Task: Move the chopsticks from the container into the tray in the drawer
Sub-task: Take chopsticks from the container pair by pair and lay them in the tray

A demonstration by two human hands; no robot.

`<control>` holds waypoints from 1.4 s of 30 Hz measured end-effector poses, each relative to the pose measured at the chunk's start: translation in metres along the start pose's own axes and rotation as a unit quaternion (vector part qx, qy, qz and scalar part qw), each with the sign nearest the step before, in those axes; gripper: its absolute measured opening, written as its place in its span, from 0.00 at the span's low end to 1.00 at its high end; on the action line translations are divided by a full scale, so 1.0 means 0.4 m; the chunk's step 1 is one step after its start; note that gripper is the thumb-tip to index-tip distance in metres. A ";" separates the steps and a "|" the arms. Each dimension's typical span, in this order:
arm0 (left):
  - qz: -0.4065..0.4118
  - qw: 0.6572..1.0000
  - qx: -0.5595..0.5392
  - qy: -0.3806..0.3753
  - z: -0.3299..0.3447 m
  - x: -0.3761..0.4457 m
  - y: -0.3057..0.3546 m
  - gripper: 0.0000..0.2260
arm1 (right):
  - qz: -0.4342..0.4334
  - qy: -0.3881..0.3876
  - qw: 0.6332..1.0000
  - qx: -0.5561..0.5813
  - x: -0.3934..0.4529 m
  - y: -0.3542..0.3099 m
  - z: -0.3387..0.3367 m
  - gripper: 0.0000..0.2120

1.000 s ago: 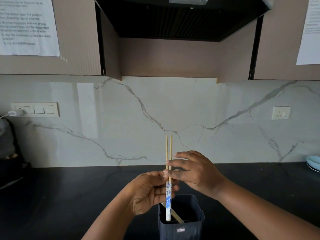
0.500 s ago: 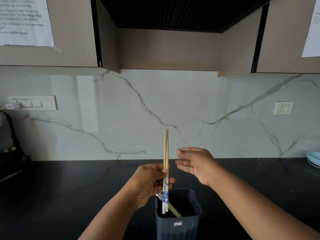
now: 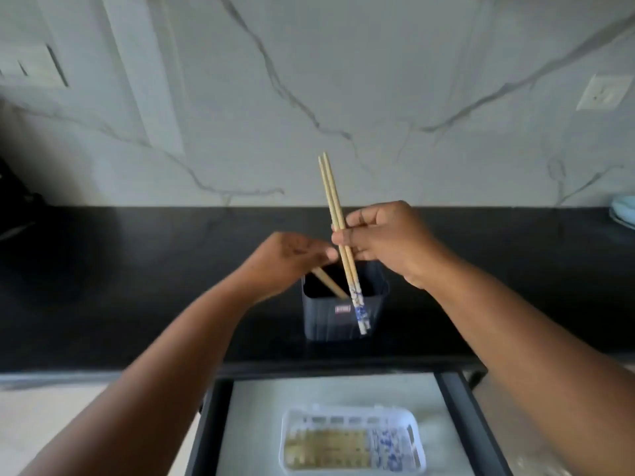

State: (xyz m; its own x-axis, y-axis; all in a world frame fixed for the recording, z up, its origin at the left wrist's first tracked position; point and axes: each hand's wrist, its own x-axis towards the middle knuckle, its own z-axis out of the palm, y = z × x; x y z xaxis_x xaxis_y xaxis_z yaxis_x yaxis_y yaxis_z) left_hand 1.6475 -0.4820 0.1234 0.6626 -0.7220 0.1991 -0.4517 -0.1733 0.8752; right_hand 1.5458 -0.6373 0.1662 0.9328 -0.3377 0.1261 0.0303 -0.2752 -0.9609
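Two slim wooden chopsticks [image 3: 338, 231] pinched by right hand [image 3: 385, 240], above ribbed dark container [image 3: 343, 314]

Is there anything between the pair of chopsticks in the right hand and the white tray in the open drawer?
Nothing visible blocks the way. The right hand holds the chopsticks above the dark container on the counter. The drawer below is open, and the white tray lies uncovered, already holding chopsticks. The forearms pass on either side of it.

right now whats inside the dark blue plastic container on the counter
One wooden chopstick leans inside the dark blue plastic container, its upper end under the left hand. The container's bottom is dark and partly covered by the hands, so more may be hidden.
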 end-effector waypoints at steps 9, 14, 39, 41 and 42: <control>-0.127 0.931 0.342 0.036 0.069 -0.082 -0.399 0.24 | 0.113 -0.239 0.904 -0.336 -0.224 0.507 0.113 0.04; -0.168 0.874 0.456 -0.007 0.128 -0.123 -0.505 0.33 | 0.135 -0.288 0.854 -0.411 -0.267 0.684 0.155 0.11; -0.160 0.873 0.460 -0.009 0.125 -0.126 -0.519 0.36 | 0.143 -0.312 0.845 -0.411 -0.228 0.655 0.090 0.15; -0.166 0.872 0.459 -0.016 0.125 -0.125 -0.517 0.37 | 0.157 -0.300 0.865 -0.371 -0.208 0.573 0.064 0.13; -0.167 0.872 0.460 -0.019 0.125 -0.124 -0.516 0.37 | 0.160 -0.296 0.878 -0.340 -0.194 0.523 0.053 0.12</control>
State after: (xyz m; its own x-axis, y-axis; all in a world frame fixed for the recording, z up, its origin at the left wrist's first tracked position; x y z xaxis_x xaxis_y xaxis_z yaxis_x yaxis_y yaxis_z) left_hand 1.6781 -0.4439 -0.0890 0.8372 -0.5462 -0.0292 -0.5360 -0.8299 0.1549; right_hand 1.4875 -0.6496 -0.0499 0.8842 -0.0236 -0.4666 -0.3006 -0.7932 -0.5296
